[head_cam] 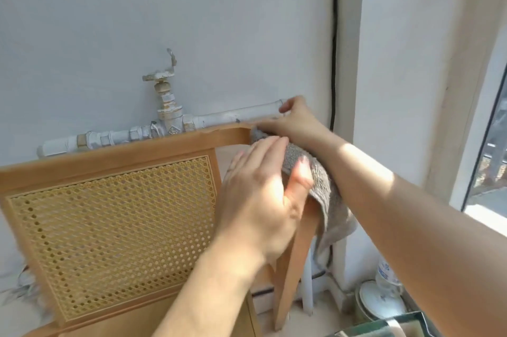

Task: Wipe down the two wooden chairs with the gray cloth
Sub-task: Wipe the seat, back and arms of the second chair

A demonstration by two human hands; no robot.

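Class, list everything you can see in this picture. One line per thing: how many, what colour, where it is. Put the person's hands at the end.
wooden chair: one in view, light brown, left and centre, back towards the camera
cane panel: one, yellow, set in the chair's back
gray cloth: one, draped over the chair's right top corner
pipe: one, white, along the wall behind the chair
valve: one, white and brass, on the pipe
cable: one, black, up the wall corner
window: one, white frame, right edge
bottle: one, clear, floor, lower right
round dish: one, white, beside the bottle
left hand: fingers straight, pressing the cloth
right hand: on the chair's top corner; grip unclear
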